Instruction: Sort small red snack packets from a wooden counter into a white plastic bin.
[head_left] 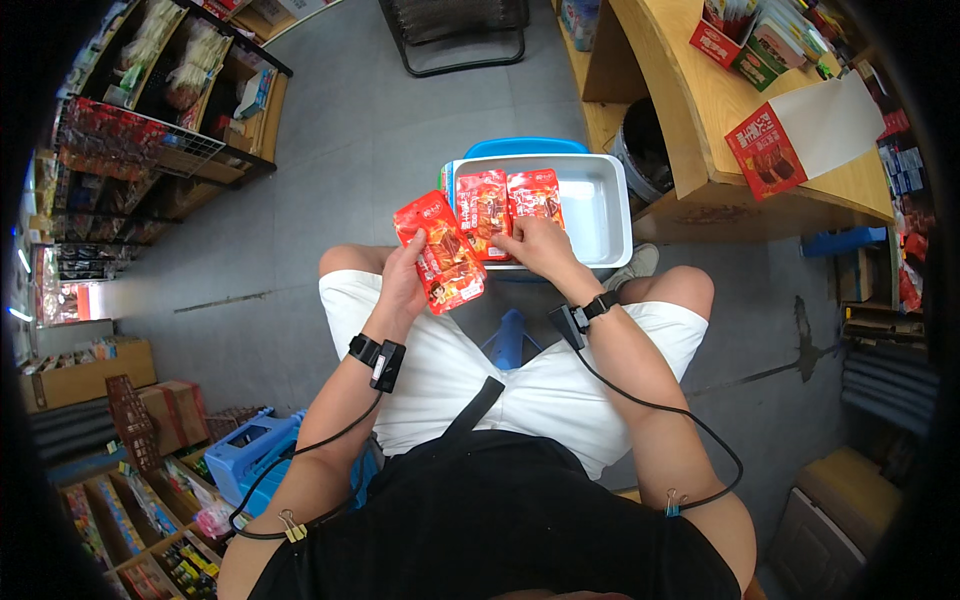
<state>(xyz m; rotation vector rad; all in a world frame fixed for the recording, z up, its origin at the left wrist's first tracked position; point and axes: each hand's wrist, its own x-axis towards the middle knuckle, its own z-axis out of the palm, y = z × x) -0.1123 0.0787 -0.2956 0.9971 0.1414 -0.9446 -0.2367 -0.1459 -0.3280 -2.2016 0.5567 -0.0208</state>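
Observation:
My left hand [403, 278] is closed round a red snack packet [440, 250], held tilted in front of the left end of a white plastic basin [622, 215]. Whether more packets lie behind it is hidden. Two similar red packets stand side by side in the basin, a left one [482, 195] and a right one [535, 192]. My right hand [545, 250] reaches over the basin's near rim, with thumb and fingers pinching the lower right edge of the left packet. That hand also covers the bottom of the right packet.
Behind the basin shows a blue plastic rim [525, 147]. To its right stand a dark bin [645, 150] and a wooden counter [660, 60] bearing an opened red-and-white carton [770, 150]. A black-framed chair [455, 40] is ahead; stocked shelves [170, 130] line the left.

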